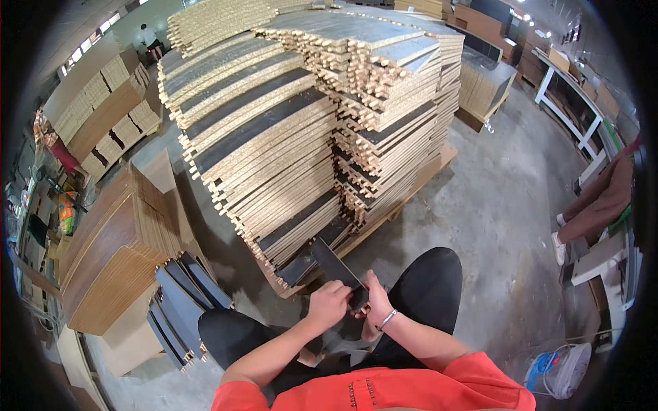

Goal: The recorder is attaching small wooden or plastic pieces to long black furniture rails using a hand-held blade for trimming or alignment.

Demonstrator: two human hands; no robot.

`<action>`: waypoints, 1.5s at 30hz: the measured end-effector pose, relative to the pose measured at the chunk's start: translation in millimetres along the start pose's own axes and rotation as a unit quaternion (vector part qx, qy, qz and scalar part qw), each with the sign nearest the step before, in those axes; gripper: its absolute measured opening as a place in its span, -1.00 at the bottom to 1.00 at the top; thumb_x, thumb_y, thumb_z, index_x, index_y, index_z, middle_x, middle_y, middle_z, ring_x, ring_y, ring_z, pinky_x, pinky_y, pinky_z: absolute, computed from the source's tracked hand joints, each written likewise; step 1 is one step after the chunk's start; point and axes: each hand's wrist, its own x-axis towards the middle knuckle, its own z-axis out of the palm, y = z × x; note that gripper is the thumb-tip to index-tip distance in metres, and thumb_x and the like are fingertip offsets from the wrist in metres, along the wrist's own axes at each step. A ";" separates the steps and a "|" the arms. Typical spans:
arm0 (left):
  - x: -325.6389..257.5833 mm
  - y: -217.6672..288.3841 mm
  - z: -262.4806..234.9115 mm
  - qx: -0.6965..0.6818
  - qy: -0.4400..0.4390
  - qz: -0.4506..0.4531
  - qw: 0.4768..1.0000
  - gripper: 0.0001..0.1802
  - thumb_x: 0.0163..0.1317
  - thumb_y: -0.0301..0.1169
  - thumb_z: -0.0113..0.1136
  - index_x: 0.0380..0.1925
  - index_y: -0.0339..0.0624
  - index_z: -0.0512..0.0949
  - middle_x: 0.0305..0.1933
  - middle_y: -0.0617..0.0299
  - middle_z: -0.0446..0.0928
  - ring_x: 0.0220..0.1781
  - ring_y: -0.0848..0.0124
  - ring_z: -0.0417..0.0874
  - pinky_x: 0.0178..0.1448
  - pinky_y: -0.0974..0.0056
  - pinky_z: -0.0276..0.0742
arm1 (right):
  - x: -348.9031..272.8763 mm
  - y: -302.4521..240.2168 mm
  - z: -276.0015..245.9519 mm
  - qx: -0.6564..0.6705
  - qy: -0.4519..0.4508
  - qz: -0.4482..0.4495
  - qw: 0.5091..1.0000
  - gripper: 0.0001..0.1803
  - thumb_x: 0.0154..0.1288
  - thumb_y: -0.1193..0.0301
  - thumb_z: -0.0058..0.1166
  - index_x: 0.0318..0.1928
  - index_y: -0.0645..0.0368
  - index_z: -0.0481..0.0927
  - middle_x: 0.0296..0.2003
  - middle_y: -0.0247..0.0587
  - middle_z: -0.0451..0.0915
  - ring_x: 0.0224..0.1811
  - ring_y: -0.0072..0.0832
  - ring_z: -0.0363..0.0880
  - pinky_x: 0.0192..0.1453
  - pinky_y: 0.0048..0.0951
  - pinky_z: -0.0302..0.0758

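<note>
A narrow dark board (334,261) slants from the foot of the big stack toward me, its near end between my knees. My right hand (377,301) is wrapped round that near end from the right, thumb pointing up. Against the board's left side, my left hand (330,303) has its fingers curled in a pinch; what they hold, if anything, is hidden. Just ahead rises a tall stack of dark-faced boards (274,144) with pale edges, small wooden dowels (360,147) poking out of their ends.
Blue-grey strips with dowels (181,291) lie left of my knee, beside a stack of brown curved panels (113,246). A wooden pallet (394,209) carries the tall stack. On the right are a person's legs (593,198), a white frame (569,96) and a bag with cables (558,370).
</note>
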 end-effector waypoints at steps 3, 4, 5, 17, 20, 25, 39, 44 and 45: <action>7.5 -0.3 2.5 -0.007 -0.005 0.023 1.000 -0.96 -0.01 -0.50 0.23 -0.49 -0.14 0.60 -0.46 0.16 0.48 -0.34 0.15 0.58 -0.30 0.11 0.52 | -6.1 3.1 1.6 -0.002 0.073 0.006 0.997 -0.31 0.40 -0.22 -0.43 0.01 0.12 0.47 -0.48 -0.02 0.66 -0.76 -0.32 0.51 -0.73 -0.41 0.44; 13.7 -13.5 7.5 0.020 0.016 0.004 1.000 -0.97 -0.01 -0.50 0.23 -0.50 -0.14 0.59 -0.45 0.16 0.48 -0.35 0.15 0.58 -0.30 0.11 0.52 | -2.4 8.5 -3.4 0.003 0.031 0.007 0.999 -0.31 0.40 -0.23 -0.44 -0.07 0.11 0.51 -0.50 -0.06 0.64 -0.75 -0.33 0.50 -0.74 -0.40 0.41; 19.5 -29.9 15.0 0.045 0.038 -0.018 0.998 -0.97 -0.01 -0.50 0.22 -0.51 -0.14 0.59 -0.44 0.15 0.49 -0.35 0.15 0.57 -0.31 0.12 0.51 | 1.8 12.2 -7.1 0.006 -0.011 0.008 1.000 -0.30 0.39 -0.24 -0.45 -0.15 0.10 0.55 -0.53 -0.10 0.61 -0.73 -0.35 0.50 -0.74 -0.40 0.38; 29.7 -28.2 4.8 0.032 -0.026 0.072 0.997 -0.91 0.01 -0.57 0.17 -0.43 -0.21 0.58 -0.46 0.12 0.44 -0.35 0.13 0.55 -0.29 0.10 0.48 | 14.0 -8.0 -0.9 0.039 -0.005 0.039 0.998 -0.34 0.40 -0.22 -0.42 -0.19 0.09 0.51 -0.56 -0.07 0.62 -0.79 -0.38 0.46 -0.80 -0.49 0.31; 41.2 -86.6 28.4 0.110 0.011 0.011 0.994 -0.92 0.08 -0.46 0.10 -0.55 -0.15 0.53 -0.48 0.10 0.46 -0.37 0.09 0.53 -0.28 0.06 0.47 | 16.8 -0.4 -7.5 0.015 -0.010 0.044 0.999 -0.34 0.42 -0.21 -0.48 -0.16 0.07 0.51 -0.54 -0.09 0.63 -0.79 -0.40 0.46 -0.80 -0.51 0.27; 39.0 -167.8 28.3 0.269 -0.064 -0.132 0.952 -0.85 0.17 -0.39 0.17 -0.30 -0.15 0.64 -0.33 0.10 0.56 -0.25 0.07 0.61 -0.18 0.05 0.54 | 15.1 5.6 -7.1 0.036 -0.041 0.055 0.997 -0.32 0.43 -0.21 -0.51 -0.07 0.08 0.51 -0.51 -0.10 0.64 -0.76 -0.41 0.47 -0.80 -0.52 0.26; 50.3 -94.3 31.0 0.127 -0.042 -0.011 0.991 -0.84 0.19 -0.42 0.09 -0.34 -0.20 0.62 -0.33 0.05 0.54 -0.25 0.05 0.60 -0.20 0.04 0.51 | 22.8 6.3 -15.7 0.085 -0.015 0.031 0.996 -0.27 0.36 -0.30 -0.40 -0.06 0.09 0.51 -0.56 -0.07 0.62 -0.76 -0.33 0.50 -0.81 -0.48 0.27; 5.8 16.0 4.0 -0.093 -0.089 0.061 0.990 -0.90 0.11 -0.49 0.15 -0.36 -0.17 0.59 -0.48 0.14 0.46 -0.37 0.16 0.55 -0.31 0.13 0.45 | 20.7 6.0 -10.7 0.026 0.060 -0.018 0.998 -0.07 0.26 -0.42 -0.53 0.19 0.10 0.44 -0.37 -0.04 0.63 -0.69 -0.32 0.50 -0.63 -0.45 0.38; 8.1 9.1 6.2 -0.095 -0.088 0.060 0.990 -0.90 0.11 -0.49 0.15 -0.36 -0.17 0.59 -0.48 0.14 0.46 -0.37 0.16 0.55 -0.31 0.13 0.45 | 20.1 6.0 -10.3 -0.016 0.092 -0.063 0.994 -0.05 0.26 -0.42 -0.54 0.18 0.13 0.44 -0.37 -0.04 0.63 -0.69 -0.31 0.50 -0.64 -0.47 0.38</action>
